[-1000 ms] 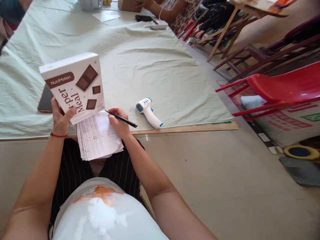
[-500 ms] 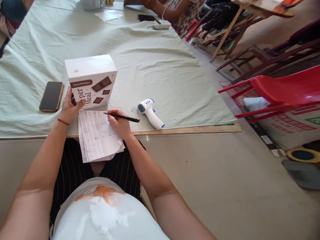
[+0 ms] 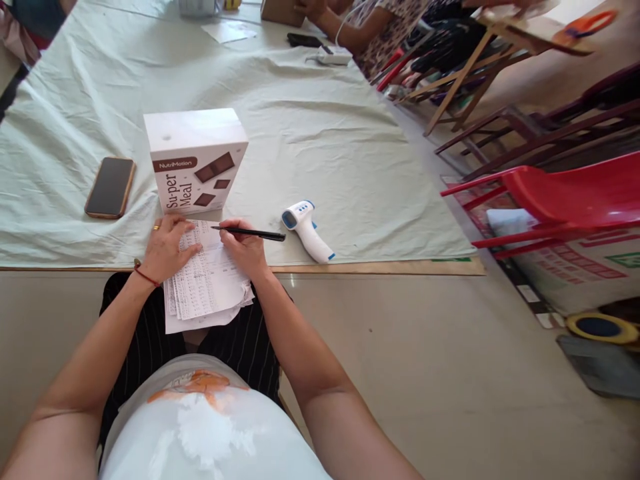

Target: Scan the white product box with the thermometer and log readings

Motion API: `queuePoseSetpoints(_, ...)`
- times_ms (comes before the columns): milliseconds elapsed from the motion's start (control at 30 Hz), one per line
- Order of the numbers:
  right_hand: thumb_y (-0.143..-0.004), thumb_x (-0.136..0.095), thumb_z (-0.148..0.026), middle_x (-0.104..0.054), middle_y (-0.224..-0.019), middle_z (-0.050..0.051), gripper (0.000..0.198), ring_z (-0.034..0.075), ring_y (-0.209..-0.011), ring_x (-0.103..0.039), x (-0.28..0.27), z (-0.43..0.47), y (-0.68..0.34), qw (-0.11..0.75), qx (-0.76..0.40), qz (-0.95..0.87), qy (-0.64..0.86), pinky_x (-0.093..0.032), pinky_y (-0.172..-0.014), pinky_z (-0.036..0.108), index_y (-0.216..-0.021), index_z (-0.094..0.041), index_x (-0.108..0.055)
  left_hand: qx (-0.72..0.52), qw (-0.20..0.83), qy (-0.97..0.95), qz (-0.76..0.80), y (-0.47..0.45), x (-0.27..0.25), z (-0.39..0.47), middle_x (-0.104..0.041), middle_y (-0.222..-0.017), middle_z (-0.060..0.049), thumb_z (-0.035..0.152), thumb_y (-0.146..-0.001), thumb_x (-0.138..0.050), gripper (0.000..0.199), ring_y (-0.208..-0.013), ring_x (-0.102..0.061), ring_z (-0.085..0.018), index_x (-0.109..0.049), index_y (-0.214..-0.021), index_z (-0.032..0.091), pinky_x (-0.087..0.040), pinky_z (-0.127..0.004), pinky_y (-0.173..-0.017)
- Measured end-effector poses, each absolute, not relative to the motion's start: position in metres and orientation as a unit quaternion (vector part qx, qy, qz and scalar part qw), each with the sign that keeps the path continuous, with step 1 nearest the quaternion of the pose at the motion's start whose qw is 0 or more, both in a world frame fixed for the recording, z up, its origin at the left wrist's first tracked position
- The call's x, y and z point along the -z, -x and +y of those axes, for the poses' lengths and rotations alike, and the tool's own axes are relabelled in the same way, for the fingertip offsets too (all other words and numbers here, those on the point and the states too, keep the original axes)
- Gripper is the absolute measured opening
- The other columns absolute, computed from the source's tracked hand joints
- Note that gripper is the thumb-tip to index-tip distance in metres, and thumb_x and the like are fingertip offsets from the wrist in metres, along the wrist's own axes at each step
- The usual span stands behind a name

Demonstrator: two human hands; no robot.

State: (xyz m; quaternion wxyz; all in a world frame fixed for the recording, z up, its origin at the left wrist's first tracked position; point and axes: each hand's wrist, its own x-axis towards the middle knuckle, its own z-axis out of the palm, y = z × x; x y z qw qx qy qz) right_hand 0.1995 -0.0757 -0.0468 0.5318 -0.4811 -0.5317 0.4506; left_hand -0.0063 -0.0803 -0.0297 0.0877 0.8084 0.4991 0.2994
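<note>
My left hand (image 3: 169, 248) lies with fingers spread on the upper left of a stack of handwritten papers (image 3: 210, 290), which overhangs the table's front edge above my lap. In my right hand (image 3: 245, 248) is a black pen (image 3: 255, 233), its tip pointing left over the sheets. Just behind the papers a white and brown NutriMotion box (image 3: 195, 163) stands upright, with no hand on it. A white and blue infrared thermometer (image 3: 307, 230) lies to the right of my right hand. Left of the box rests a smartphone (image 3: 110, 188) with its screen dark.
A pale green cloth (image 3: 350, 153) with wrinkles covers the table. At the far side are a person's arms (image 3: 345, 30), a dark phone-like item (image 3: 303, 40), a white power strip (image 3: 333, 57) and a sheet of paper (image 3: 229, 32). A red chair (image 3: 575, 200) stands at right.
My left hand has let go of the box and moved down onto the papers. The pen stays in my right hand. The whole view has shifted slightly.
</note>
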Motion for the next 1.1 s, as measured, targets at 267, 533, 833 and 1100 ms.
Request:
queuePoseSetpoints(267,-0.077,-0.065,-0.038,-0.072,-0.083,0.0,0.017,0.016,-0.076,-0.064,0.034,-0.077,-0.203,0.488,-0.422,-0.579,0.499,-0.056,-0.077,0.034,-0.087,-0.025,-0.065,-0.267,0.088,-0.817,0.504,0.004,0.031,-0.081,-0.06,-0.131,-0.016,0.04,-0.084,-0.085,0.042,-0.125,-0.059,-0.037,-0.072,-0.118,0.02,-0.049,-0.059,-0.112)
queuePoseSetpoints(533,-0.069,-0.068,-0.033,-0.069,-0.072,-0.002,0.016,0.016,-0.067,-0.061,0.016,-0.065,-0.201,0.44,-0.456,-0.581,0.512,-0.055,-0.07,0.032,-0.081,-0.024,-0.065,-0.276,0.096,-0.818,0.495,0.005,0.031,-0.081,-0.061,-0.129,-0.014,0.039,-0.082,-0.087,0.042,-0.124,-0.06,-0.036,-0.073,-0.118,0.022,-0.052,-0.056,-0.11)
queuePoseSetpoints(833,-0.075,-0.064,-0.032,-0.065,-0.068,-0.002,0.009,0.017,-0.069,-0.061,0.031,-0.08,-0.187,0.492,-0.384,-0.544,0.561,-0.055,-0.072,0.034,-0.072,-0.026,-0.058,-0.278,0.104,-0.816,0.495,0.004,0.029,-0.084,-0.062,-0.13,-0.014,0.038,-0.086,-0.082,0.036,-0.126,-0.059,-0.037,-0.073,-0.116,0.02,-0.051,-0.057,-0.111)
queuePoseSetpoints(1100,-0.079,-0.061,-0.033,-0.064,-0.068,-0.002,0.009,0.018,-0.069,-0.06,0.036,-0.08,-0.187,0.489,-0.359,-0.574,0.55,-0.055,-0.074,0.035,-0.073,-0.027,-0.058,-0.287,0.104,-0.814,0.494,0.003,0.03,-0.084,-0.062,-0.13,-0.014,0.039,-0.085,-0.082,0.036,-0.125,-0.059,-0.036,-0.072,-0.115,0.021,-0.051,-0.057,-0.112)
